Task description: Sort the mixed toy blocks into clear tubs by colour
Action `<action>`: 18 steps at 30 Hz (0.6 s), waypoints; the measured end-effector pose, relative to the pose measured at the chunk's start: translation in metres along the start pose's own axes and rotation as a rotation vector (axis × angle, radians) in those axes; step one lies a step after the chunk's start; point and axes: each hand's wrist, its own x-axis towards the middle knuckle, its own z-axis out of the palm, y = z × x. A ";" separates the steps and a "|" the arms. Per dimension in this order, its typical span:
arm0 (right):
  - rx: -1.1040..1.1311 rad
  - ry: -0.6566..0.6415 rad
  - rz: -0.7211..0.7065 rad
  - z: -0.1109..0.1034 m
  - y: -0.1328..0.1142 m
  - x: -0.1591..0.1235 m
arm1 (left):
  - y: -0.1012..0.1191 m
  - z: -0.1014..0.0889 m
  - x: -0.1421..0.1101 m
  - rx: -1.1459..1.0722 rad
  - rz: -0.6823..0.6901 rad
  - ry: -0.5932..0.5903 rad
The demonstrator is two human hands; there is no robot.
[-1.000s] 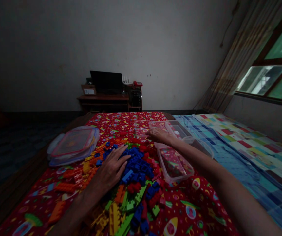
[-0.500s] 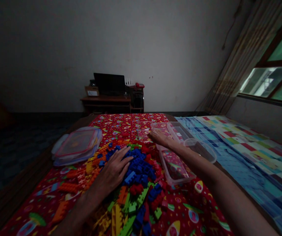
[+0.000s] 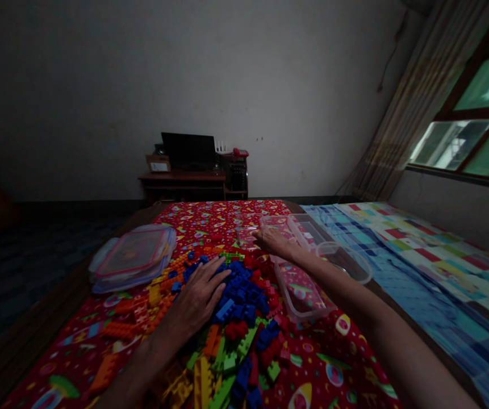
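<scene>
A heap of toy building bricks [image 3: 238, 289] in blue, orange, yellow, green and red lies on a red patterned cloth. My left hand [image 3: 201, 289] lies palm down on the heap's left side, its fingers spread over blue and orange bricks. Farther forward, my right hand [image 3: 272, 241] reaches to a clear plastic container [image 3: 246, 232], with its fingers bunched at the container's edge. The fingertips are partly hidden there. Under my right forearm stands another clear container [image 3: 301, 289], with the cloth showing through it.
Left of the bricks lies a stack of clear lids [image 3: 136, 255] with coloured rims. A rounded clear tub [image 3: 346, 262] and a rectangular one [image 3: 308, 230] stand at the right edge. Beyond are a quilted bed [image 3: 435, 267] and a desk [image 3: 182, 177] with a monitor.
The view has tilted up very slightly. Both hands stay in nearly the same places, and the bricks and containers look unmoved.
</scene>
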 end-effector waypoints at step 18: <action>0.166 -0.168 0.401 -0.002 0.124 -0.065 | 0.007 -0.006 0.002 0.033 0.055 0.010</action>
